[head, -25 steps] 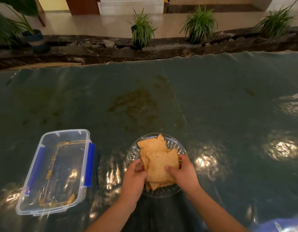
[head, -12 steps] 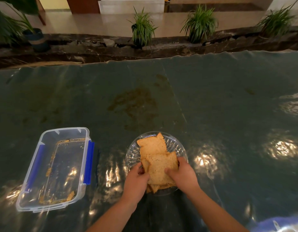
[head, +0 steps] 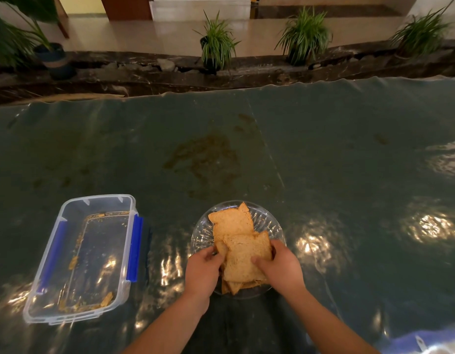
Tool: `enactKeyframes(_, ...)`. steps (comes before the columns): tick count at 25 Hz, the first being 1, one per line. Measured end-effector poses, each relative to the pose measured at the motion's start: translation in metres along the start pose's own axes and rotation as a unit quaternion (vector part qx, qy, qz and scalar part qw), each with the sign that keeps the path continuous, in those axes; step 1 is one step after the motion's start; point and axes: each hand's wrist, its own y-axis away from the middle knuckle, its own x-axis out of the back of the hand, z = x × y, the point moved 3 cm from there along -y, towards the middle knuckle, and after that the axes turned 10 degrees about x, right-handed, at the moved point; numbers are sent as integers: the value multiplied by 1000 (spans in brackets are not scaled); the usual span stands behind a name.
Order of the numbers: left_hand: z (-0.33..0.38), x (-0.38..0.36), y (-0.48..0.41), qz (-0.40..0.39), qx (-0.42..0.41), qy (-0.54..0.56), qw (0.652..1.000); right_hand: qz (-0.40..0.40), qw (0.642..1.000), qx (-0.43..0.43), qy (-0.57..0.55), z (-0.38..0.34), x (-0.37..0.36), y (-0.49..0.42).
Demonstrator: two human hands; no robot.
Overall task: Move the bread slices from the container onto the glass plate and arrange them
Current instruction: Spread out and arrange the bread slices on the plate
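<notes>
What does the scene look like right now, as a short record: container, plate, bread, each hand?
container: open, no slices, only crumbs and scraps; left of the plate
glass plate: on the green table cover, holds all the bread
bread slices: overlapping pile
left hand: at the pile's left edge, touching it
right hand: thumb on the top slice

Lobby-like hall, polished floor [head: 134, 34], potted plants [head: 216, 42], plastic-covered table [head: 323, 162]

Dim, warm light; bright glare patches on the glossy worktop [head: 323, 162] (strongest at right), edges bowed by the wide lens, slightly soft.
</notes>
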Motion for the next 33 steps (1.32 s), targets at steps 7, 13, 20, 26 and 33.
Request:
enactKeyframes(7, -3, 2, -8, 36, 1, -36, 999, -18, 1000, -12, -14, 3, 4, -3)
enactKeyframes(13, -3, 5, -6, 55, -4, -52, 997, 2, 1000, 8, -27, 6, 7, 0)
enactKeyframes(20, 1, 13, -7, 71, -21, -28, 997, 13, 979, -20, -204, 9, 21, -15)
enactKeyframes(26, 12, 22, -12, 105, -38, 19, 994, 30, 973, -39, -224, 9, 25, -38)
enactKeyframes(33, 27, 40, -29, 148, -40, 14, 988, 33, 978, -70, -195, 14, 22, -57)
